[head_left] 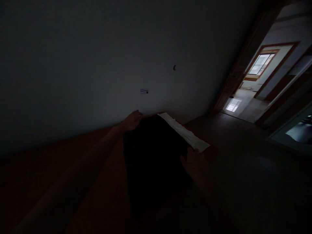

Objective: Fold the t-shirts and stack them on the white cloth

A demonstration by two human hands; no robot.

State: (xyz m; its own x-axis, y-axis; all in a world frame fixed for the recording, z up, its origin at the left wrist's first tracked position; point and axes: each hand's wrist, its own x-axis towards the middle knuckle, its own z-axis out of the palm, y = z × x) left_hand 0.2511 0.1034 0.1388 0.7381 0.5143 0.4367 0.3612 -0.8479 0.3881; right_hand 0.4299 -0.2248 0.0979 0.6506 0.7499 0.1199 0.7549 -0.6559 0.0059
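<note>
A black cloth (153,152) lies spread over a reddish-brown surface (107,188), with a whitish strip (184,131) along its far right edge. The strip looks wrinkled; whether it belongs to the cloth I cannot tell. At the cloth's far left corner, my left hand (133,121) has its fingers closed on the edge, arm stretched forward. My right hand (196,164) rests on the right edge, close to the near end of the strip, thumb apart from the fingers. Deep shadow hides folds and the cloth's near end.
A pale wall (97,65) stands behind the surface, with a small printed label (144,91) and a dark round spot (174,67) on it. To the right, the dark floor (234,156) leads to an open doorway (243,97), with a bright window (260,64) beyond.
</note>
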